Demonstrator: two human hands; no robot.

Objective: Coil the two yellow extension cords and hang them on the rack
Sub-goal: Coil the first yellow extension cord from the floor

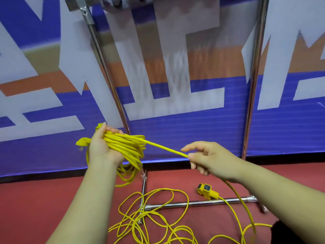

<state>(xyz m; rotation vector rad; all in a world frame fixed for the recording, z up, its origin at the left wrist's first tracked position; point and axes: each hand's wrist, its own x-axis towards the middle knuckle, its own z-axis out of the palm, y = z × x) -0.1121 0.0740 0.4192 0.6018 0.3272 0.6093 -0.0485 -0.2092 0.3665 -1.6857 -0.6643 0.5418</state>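
My left hand (101,146) grips a bundle of yellow cord loops (128,147), with the yellow plug (82,142) sticking out to its left. A taut strand (165,148) runs from the bundle to my right hand (207,159), which pinches it between thumb and fingers. From there the cord drops past my right forearm toward the floor. A loose tangle of yellow cord (149,221) lies on the red floor, and a yellow socket block (206,190) lies beside it. The metal rack (109,74) stands just behind my hands.
The rack's right upright (253,81) and base bars (193,203) frame the area, and the floor cord lies across the base. A blue, white and orange banner wall (175,120) stands right behind. A dark object (281,231) sits at the lower right.
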